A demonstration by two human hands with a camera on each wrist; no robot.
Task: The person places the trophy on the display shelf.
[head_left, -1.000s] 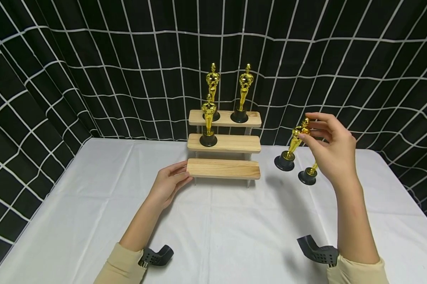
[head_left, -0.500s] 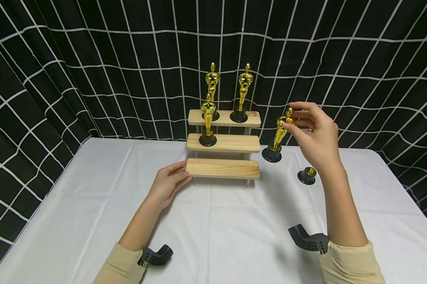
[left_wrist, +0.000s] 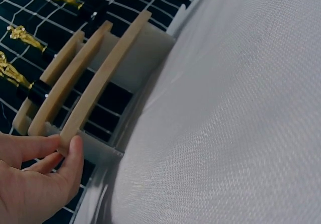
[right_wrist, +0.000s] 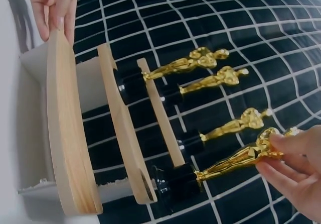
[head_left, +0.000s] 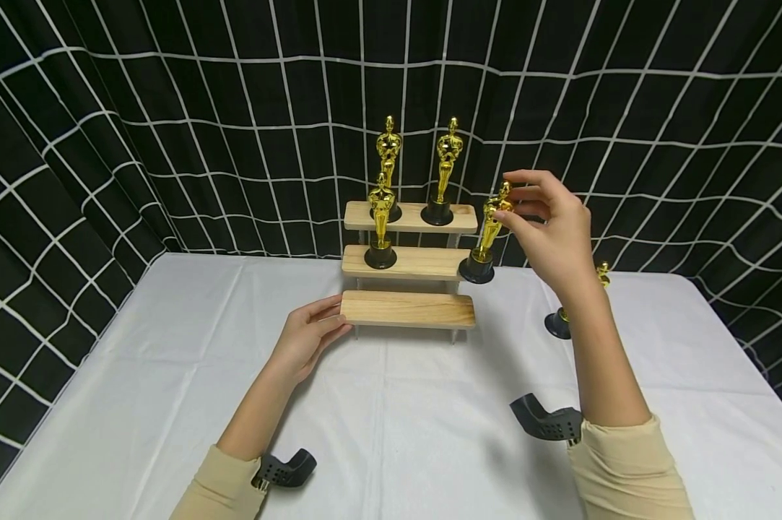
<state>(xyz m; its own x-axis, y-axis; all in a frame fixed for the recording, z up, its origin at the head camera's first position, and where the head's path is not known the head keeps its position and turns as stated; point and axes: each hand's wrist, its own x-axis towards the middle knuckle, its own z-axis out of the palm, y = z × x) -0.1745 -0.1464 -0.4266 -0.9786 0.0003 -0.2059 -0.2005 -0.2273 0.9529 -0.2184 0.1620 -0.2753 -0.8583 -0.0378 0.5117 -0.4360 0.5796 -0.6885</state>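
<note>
My right hand point(head_left: 549, 231) pinches a gold statuette trophy point(head_left: 491, 230) by its upper body, its black base tilted beside the right end of the middle step. With thumb and fingers, my left hand point(head_left: 309, 336) grips the left end of the lowest step of a three-tier wooden display stand point(head_left: 409, 309). On the top step stand two trophies, one at the right point(head_left: 448, 166) and one further left point(head_left: 388, 141). Another trophy point(head_left: 380, 217) is upright on the left of the middle step. In the right wrist view the held trophy point(right_wrist: 235, 159) lies across the fingertips.
One more trophy point(head_left: 558, 325) stands on the white cloth-covered table point(head_left: 423, 433) at the right, partly hidden behind my right forearm. A black curtain with white grid lines point(head_left: 267, 144) hangs behind and at both sides. Each wrist wears a black camera mount point(head_left: 546, 419).
My right hand has carried the trophy left and upward, from over the table at the right to the middle step's right end. The left hand keeps its grip on the stand.
</note>
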